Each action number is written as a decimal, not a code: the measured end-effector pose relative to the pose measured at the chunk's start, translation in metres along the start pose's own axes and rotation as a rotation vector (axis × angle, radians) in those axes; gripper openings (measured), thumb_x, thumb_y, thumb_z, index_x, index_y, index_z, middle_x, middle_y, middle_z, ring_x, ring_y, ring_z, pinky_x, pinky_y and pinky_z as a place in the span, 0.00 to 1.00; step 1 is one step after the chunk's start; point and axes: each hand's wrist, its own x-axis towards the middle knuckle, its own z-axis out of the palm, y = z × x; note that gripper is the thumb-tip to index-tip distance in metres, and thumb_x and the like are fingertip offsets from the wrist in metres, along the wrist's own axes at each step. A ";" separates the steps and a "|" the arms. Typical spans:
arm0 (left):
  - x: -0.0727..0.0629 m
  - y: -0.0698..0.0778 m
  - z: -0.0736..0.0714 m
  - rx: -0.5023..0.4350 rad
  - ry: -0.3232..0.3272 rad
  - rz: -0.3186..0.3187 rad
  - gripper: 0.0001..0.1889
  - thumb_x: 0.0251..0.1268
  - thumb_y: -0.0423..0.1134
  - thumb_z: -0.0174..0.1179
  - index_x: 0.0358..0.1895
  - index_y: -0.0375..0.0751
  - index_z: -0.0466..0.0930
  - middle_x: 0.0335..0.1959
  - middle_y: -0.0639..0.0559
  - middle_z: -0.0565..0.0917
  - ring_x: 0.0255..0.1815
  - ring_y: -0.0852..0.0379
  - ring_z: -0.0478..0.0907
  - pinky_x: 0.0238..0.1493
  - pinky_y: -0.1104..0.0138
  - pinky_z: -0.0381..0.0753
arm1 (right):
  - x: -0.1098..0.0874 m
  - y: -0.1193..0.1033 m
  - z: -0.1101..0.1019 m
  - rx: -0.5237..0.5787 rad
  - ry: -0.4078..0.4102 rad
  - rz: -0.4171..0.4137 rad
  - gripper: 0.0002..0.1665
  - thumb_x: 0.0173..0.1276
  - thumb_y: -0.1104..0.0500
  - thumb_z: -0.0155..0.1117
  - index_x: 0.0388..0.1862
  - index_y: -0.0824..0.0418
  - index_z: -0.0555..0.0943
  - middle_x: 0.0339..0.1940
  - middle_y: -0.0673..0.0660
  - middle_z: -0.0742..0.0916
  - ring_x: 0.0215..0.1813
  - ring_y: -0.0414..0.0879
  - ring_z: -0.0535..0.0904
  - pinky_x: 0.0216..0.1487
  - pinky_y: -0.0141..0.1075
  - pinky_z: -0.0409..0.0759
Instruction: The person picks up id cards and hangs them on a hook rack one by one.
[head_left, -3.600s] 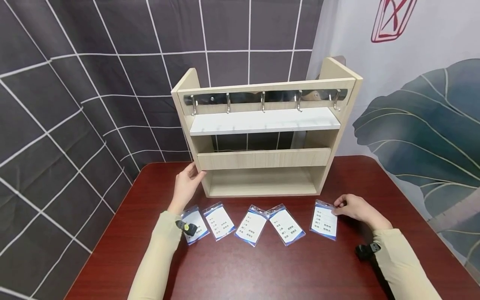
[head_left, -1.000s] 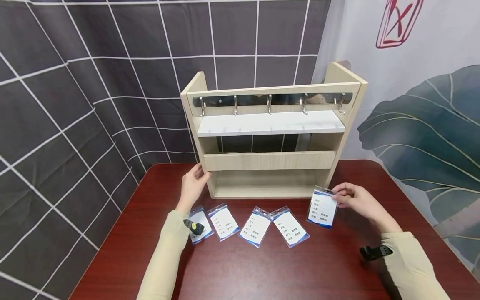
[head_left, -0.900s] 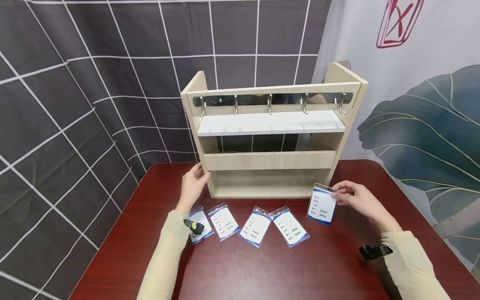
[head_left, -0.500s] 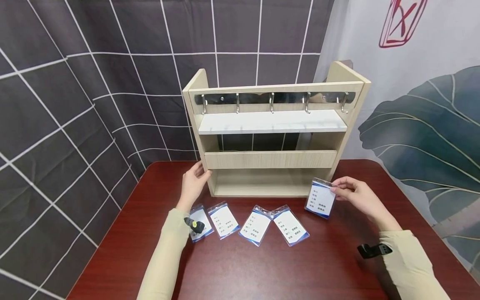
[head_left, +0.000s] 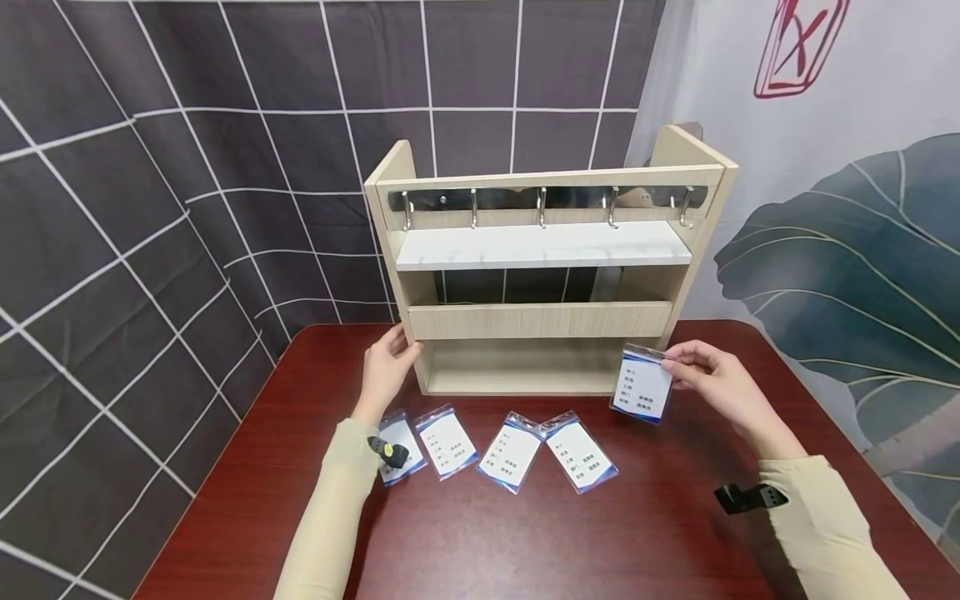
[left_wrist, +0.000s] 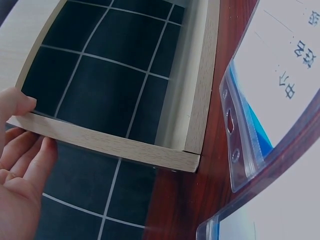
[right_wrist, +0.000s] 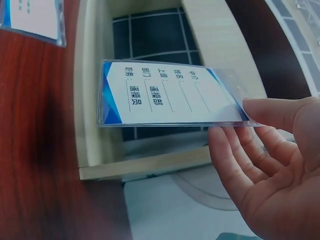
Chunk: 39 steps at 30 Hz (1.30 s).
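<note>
My right hand (head_left: 716, 385) pinches a plastic-sleeved name badge (head_left: 642, 385) by its top right corner, thumb on the printed face and fingers behind. The badge hangs over the table in front of the rack's lower right corner; its white card with blue edges shows close up in the right wrist view. My left hand (head_left: 385, 371) grips the left side panel of the pale wooden rack (head_left: 540, 322), thumb on the front edge and fingers on the outer side. Several more badges (head_left: 507, 451) lie on the table; my left wrist partly covers the leftmost badge (head_left: 400, 450).
Along the rack's upper front runs a metal strip with several hooks (head_left: 542, 208). A white shelf (head_left: 543, 247) sits below it. The rack stands at the back of the dark red table (head_left: 525, 542), before a dark grid-patterned curtain (head_left: 285, 167).
My right hand has lifted the rightmost badge off the table and raised it toward the rack's lower right corner. My left hand has kept its hold on the side panel.
</note>
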 end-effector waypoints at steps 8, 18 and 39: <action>0.001 0.000 0.000 -0.001 0.003 -0.002 0.26 0.66 0.32 0.65 0.67 0.30 0.74 0.62 0.34 0.79 0.60 0.40 0.80 0.56 0.56 0.83 | 0.002 -0.021 -0.004 -0.018 0.022 -0.035 0.19 0.74 0.58 0.64 0.55 0.71 0.78 0.46 0.65 0.86 0.37 0.38 0.84 0.38 0.25 0.85; -0.003 -0.002 0.004 0.001 -0.013 0.003 0.27 0.67 0.34 0.64 0.68 0.30 0.73 0.62 0.33 0.79 0.60 0.39 0.80 0.57 0.55 0.83 | -0.005 -0.050 -0.015 -0.003 0.054 -0.079 0.18 0.73 0.56 0.65 0.55 0.66 0.79 0.40 0.43 0.87 0.37 0.40 0.85 0.40 0.23 0.83; 0.000 -0.003 0.002 0.012 0.008 0.001 0.27 0.67 0.34 0.64 0.68 0.31 0.73 0.63 0.34 0.79 0.61 0.40 0.79 0.57 0.56 0.83 | 0.004 -0.105 0.007 0.056 0.036 -0.181 0.15 0.71 0.57 0.68 0.52 0.62 0.81 0.40 0.50 0.87 0.38 0.45 0.84 0.41 0.25 0.82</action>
